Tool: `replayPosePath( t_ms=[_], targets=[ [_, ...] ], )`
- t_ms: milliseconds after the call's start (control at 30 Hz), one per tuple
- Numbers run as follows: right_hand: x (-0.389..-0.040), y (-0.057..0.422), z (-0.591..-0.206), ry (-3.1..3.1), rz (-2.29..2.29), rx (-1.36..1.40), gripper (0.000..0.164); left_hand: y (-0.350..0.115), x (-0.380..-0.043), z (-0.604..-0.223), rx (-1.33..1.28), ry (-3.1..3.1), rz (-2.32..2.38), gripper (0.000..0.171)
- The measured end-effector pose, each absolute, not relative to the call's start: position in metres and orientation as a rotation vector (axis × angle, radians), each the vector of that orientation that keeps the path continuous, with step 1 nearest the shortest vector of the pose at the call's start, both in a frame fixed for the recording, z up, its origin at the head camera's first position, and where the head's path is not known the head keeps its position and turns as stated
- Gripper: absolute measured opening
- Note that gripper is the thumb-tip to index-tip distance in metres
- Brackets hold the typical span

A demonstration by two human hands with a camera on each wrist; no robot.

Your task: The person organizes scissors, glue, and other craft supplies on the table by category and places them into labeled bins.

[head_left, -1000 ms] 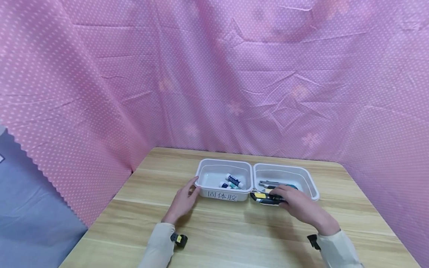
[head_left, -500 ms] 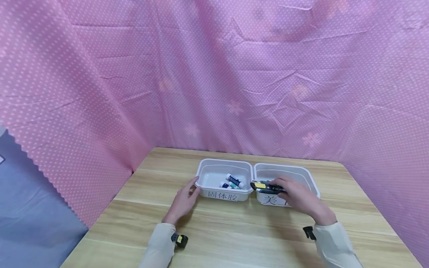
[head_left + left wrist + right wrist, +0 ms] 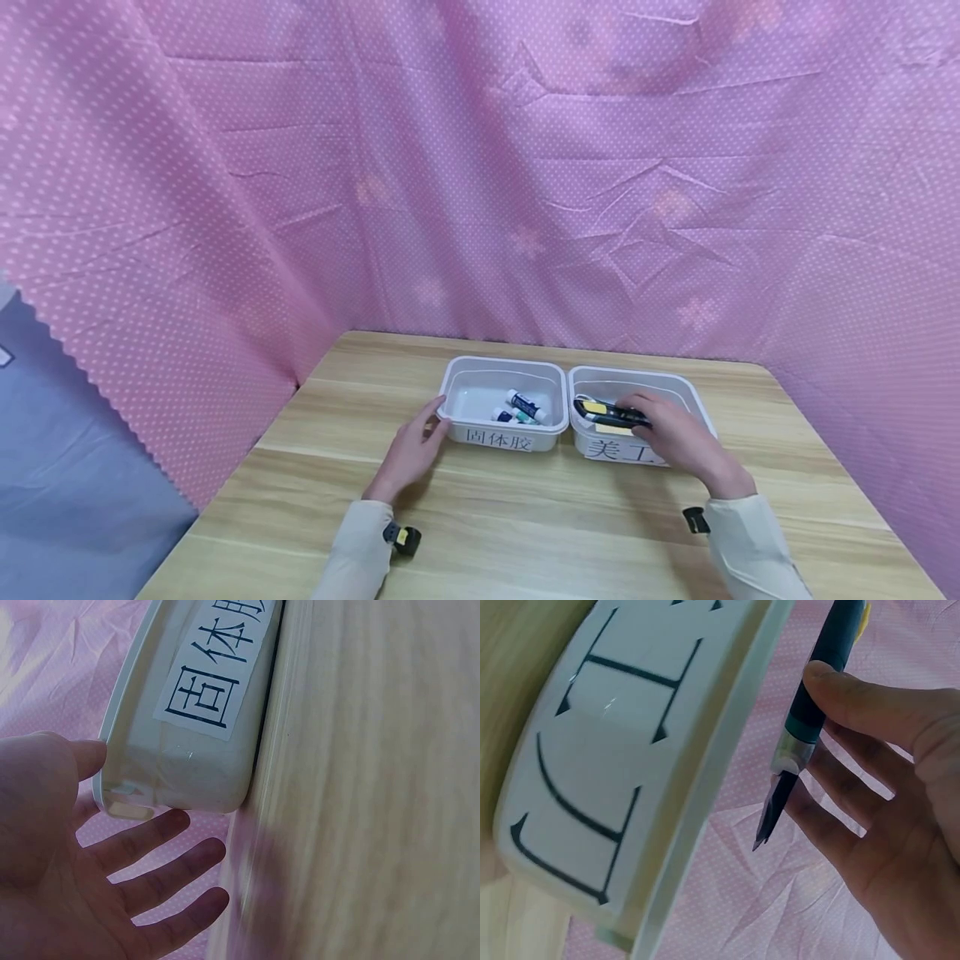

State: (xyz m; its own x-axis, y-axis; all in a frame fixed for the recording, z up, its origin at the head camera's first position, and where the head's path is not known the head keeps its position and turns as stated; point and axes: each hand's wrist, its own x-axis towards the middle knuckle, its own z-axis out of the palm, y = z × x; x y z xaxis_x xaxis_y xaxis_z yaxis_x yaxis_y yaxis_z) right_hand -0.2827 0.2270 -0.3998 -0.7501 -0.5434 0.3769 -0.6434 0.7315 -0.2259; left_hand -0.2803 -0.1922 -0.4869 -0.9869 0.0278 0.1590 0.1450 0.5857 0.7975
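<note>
In the head view my right hand [image 3: 671, 429] grips a black utility knife [image 3: 600, 410] with a yellow part, over the front of the right white plastic box [image 3: 637, 372]. The right wrist view shows the knife [image 3: 804, 705] between thumb and fingers, its dark tip pointing down beside the box rim. My left hand [image 3: 411, 450] is at the near left corner of the left white plastic box [image 3: 487, 361], thumb and index finger pinching its rim, the other fingers spread. Several glue sticks [image 3: 525, 406] lie inside that left box.
The two boxes stand side by side on a wooden table [image 3: 510, 525], each with a paper label [image 3: 497, 438] on its front. A pink dotted cloth [image 3: 525, 208] hangs behind and beside the table. Other contents of the right box are partly hidden by my right hand.
My right hand lifts the utility knife from the front of the right box, then moves it slightly right over the box, uncovering more of its label. My left hand stays put.
</note>
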Motion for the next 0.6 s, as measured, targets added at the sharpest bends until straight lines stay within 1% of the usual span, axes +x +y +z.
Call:
replayPosePath(
  t_ms=[600],
  targets=[
    [-0.291,0.245,-0.411,-2.708,0.530,0.824,0.038,-0.192,-0.280,-0.486,-0.151,-2.680,-1.356,0.056]
  ],
)
